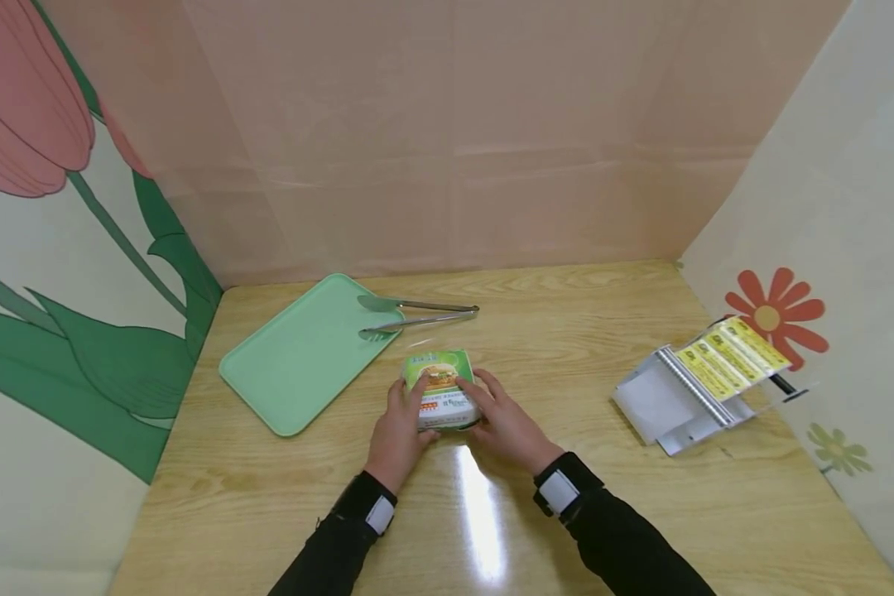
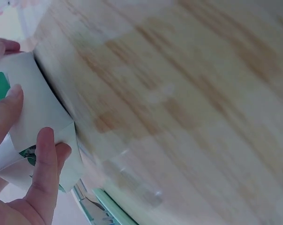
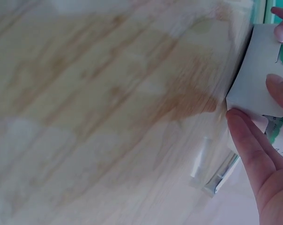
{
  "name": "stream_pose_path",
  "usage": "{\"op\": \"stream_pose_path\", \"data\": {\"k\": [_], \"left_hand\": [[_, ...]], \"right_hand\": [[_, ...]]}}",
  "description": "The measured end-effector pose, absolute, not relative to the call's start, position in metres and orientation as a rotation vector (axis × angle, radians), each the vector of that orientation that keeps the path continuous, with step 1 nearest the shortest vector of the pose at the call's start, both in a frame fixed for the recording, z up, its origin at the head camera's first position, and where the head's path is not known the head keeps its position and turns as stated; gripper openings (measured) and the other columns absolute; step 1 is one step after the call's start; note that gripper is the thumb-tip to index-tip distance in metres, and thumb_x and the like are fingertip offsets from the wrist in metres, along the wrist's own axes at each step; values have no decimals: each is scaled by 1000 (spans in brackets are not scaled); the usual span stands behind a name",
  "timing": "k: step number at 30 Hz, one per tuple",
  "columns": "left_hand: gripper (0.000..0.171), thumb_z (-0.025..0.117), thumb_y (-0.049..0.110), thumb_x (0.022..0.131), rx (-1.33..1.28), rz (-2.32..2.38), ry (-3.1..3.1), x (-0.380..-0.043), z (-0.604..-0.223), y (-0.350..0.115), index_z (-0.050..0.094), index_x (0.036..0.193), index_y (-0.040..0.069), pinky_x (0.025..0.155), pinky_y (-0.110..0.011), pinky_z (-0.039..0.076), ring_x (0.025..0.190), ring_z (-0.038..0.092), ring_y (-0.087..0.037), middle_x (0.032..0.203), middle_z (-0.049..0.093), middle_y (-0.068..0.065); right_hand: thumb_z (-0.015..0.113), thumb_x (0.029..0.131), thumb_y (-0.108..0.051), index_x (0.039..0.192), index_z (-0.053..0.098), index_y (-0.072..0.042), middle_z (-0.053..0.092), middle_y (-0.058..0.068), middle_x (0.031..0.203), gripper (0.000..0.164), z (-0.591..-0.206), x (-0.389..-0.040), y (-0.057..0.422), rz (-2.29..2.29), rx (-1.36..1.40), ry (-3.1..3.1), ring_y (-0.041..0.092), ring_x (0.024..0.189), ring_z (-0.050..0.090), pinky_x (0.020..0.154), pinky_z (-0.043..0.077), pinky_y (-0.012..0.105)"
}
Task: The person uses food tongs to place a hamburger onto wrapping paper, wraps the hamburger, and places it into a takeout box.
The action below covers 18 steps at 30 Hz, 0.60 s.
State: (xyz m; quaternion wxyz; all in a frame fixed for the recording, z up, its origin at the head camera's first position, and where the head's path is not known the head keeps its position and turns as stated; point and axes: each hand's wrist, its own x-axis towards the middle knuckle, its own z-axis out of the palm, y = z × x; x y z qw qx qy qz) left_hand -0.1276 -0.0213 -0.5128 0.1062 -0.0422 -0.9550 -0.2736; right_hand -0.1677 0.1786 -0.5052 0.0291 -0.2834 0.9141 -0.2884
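A small carton burger box (image 1: 441,378), green and white with a burger picture on top, sits closed at mid-table. My left hand (image 1: 398,437) holds it by the left side, thumb at the near edge. On the opposite side my right hand (image 1: 512,429) grips it, with fingers along the right side and over the top edge. In the left wrist view, the white side panel of the box (image 2: 36,101) shows between thumb and fingers. The right wrist view shows fingertips (image 3: 235,117) against a corner of the box.
A light green tray (image 1: 298,364) lies at the left. Metal tongs (image 1: 439,317) lie beyond the box, their heads over the tray's right edge. At the right stands a metal label dispenser (image 1: 644,397) with a strip of yellow labels (image 1: 730,356). Printed cloth walls border the table.
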Motion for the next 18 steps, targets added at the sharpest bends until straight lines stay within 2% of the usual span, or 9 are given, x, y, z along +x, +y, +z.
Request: {"op": "stream_pose_path", "data": {"k": [5, 7, 10, 12, 14, 18], "left_hand": [[105, 87, 23, 63, -86, -921, -2837, -129, -511, -23, 28, 149, 21, 69, -48, 54, 84, 63, -43, 141, 35, -29], [108, 88, 22, 62, -79, -945, -2852, -131, -512, -24, 24, 150, 19, 75, -50, 53, 92, 62, -45, 143, 34, -29], [112, 88, 21, 61, -90, -929, -2863, -133, -514, -27, 22, 151, 16, 83, -50, 52, 102, 60, -44, 144, 36, -28], [112, 89, 20, 61, -93, -907, -2861, -134, -515, -29, 22, 151, 14, 84, -49, 51, 104, 59, -42, 143, 38, -27], [111, 89, 20, 61, -95, -880, -2858, -134, -515, -30, 24, 150, 13, 83, -48, 52, 102, 61, -41, 141, 41, -27], [109, 89, 23, 60, -92, -823, -2867, -134, -516, -30, 27, 149, 14, 78, -46, 53, 94, 64, -40, 139, 44, -29]], "right_hand": [[74, 80, -9, 149, 32, -25, 27, 25, 151, 82, -506, -168, 178, -905, -849, 2822, 33, 110, 60, 86, 52, 39], [75, 79, -8, 150, 29, -25, 43, 24, 143, 85, -508, -169, 178, -931, -830, 2812, 28, 102, 65, 81, 54, 35], [75, 78, -5, 149, 29, -23, 48, 19, 140, 87, -508, -169, 178, -1001, -817, 2780, 16, 84, 68, 71, 54, 25], [75, 78, -3, 149, 31, -22, 47, 17, 141, 86, -509, -170, 177, -1050, -810, 2752, 9, 76, 66, 67, 52, 20], [75, 77, -3, 147, 34, -21, 36, 16, 150, 83, -510, -170, 177, -1074, -813, 2737, 8, 77, 65, 69, 52, 18], [75, 78, -3, 147, 35, -22, 30, 18, 152, 82, -513, -171, 176, -1080, -779, 2734, 9, 80, 65, 71, 53, 18]]}}
